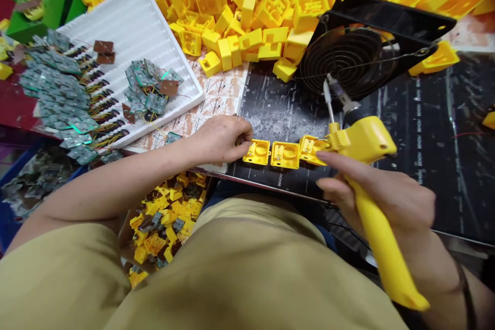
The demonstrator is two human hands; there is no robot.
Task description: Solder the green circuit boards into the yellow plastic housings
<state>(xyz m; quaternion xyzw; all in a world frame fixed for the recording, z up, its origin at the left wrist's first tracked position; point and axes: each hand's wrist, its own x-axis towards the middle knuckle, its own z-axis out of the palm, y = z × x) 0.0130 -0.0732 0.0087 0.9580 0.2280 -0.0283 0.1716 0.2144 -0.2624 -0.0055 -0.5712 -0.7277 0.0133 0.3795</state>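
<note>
Three small yellow plastic cases lie in a row on the black bench: the left case [258,152], the middle case [285,155] and the right case [309,148]. They face up, with their insides showing. My left hand [222,139] is closed at the left case, fingertips at its edge; what they pinch is hidden. In my right hand [390,196] is a yellow soldering gun [363,142], its handle slanting down across the palm. The index finger stretches to the right case. The gun's metal tip and thin feed tube point away from me, toward the fan [348,56].
Yellow housings [247,5] are heaped along the back. On the left, a white ribbed tray [135,15] bears wired circuit boards [62,87]. Green bins [42,0] stand behind it. Below the bench edge [263,185] sits a pile of yellow parts [166,216].
</note>
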